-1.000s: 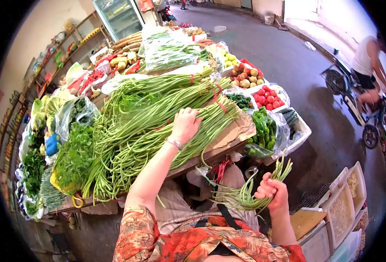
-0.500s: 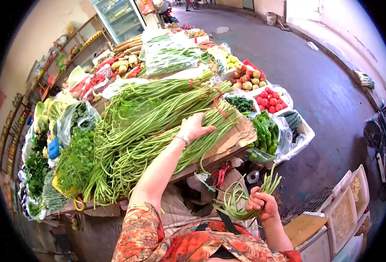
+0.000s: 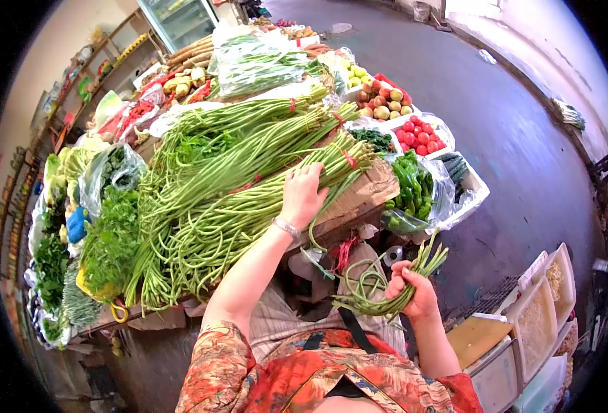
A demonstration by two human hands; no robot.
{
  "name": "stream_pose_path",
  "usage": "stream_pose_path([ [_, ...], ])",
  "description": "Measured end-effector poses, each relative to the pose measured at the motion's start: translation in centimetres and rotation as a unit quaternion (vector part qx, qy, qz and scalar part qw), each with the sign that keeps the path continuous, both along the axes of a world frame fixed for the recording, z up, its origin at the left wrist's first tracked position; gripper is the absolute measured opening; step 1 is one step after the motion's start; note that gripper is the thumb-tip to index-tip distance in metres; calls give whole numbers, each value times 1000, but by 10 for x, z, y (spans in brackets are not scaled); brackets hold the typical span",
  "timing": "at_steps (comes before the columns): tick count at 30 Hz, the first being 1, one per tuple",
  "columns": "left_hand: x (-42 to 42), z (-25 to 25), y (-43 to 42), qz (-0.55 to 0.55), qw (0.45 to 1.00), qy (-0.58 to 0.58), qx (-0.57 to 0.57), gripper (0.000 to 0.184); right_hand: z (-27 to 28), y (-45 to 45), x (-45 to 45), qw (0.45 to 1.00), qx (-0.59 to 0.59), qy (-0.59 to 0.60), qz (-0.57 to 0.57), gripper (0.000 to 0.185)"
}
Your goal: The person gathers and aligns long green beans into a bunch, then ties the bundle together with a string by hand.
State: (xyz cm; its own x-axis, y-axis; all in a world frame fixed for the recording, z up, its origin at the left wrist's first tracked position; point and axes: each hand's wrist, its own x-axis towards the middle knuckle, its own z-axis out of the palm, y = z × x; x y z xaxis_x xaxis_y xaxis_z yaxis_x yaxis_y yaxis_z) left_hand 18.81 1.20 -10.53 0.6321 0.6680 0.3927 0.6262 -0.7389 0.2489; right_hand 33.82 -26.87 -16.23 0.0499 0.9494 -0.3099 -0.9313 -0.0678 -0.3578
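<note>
Long green beans (image 3: 214, 213) lie in tied bundles across the stall table. On the bundle nearest me rests my left hand (image 3: 304, 196), a bracelet on its wrist; its fingers lie over the beans, and whether they grip any is hard to tell. My right hand (image 3: 411, 288) is closed around a smaller bunch of long beans (image 3: 380, 299), held in the air off the table's front edge. The tips of that bunch stick up above the fist and the rest curls to the left. A red tie (image 3: 349, 159) circles the bundle beyond my left hand.
Boxes of green peppers (image 3: 412, 186), tomatoes (image 3: 421, 135) and peaches (image 3: 384, 100) line the table's right side. Leafy greens (image 3: 111, 241) lie at the left. White bins (image 3: 534, 323) stand at the lower right. Under the table edge hangs a red bag (image 3: 346, 252).
My left hand has shifted on the beans, its fingers now nearer together. My right hand still holds its bunch, slightly raised. The person with the bicycle at the right has gone from view.
</note>
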Motion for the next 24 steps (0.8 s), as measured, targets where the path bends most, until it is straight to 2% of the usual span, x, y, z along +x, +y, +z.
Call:
stream_pose_path([
  [1, -2, 3, -5, -15, 999, -15, 26, 44, 2, 5, 1, 999, 15, 37, 3, 18],
  [2, -2, 6, -12, -1, 1000, 6, 1, 48, 7, 8, 1, 1000, -16, 9, -8, 17],
  [5, -7, -2, -19, -13, 1000, -4, 11, 50, 9, 16, 4, 999, 34, 0, -7, 19],
  [8, -11, -10, -18, -19, 999, -30, 41, 51, 7, 18, 1, 999, 36, -10, -3, 19],
  [14, -12, -13, -16, -18, 999, -22, 43, 50, -3, 12, -8, 1000, -8, -15, 16, 17],
  [17, -12, -11, -13, -27, 999, -21, 27, 51, -9, 8, -10, 999, -26, -11, 25, 16],
  [20, -14, 3, -2, -40, 998, -32, -44, 53, -12, 6, -10, 999, -35, -9, 39, 15],
  [24, -22, 18, 37, 81, 997, -6, -14, 49, -9, 5, -10, 998, -43, -15, 32, 14],
])
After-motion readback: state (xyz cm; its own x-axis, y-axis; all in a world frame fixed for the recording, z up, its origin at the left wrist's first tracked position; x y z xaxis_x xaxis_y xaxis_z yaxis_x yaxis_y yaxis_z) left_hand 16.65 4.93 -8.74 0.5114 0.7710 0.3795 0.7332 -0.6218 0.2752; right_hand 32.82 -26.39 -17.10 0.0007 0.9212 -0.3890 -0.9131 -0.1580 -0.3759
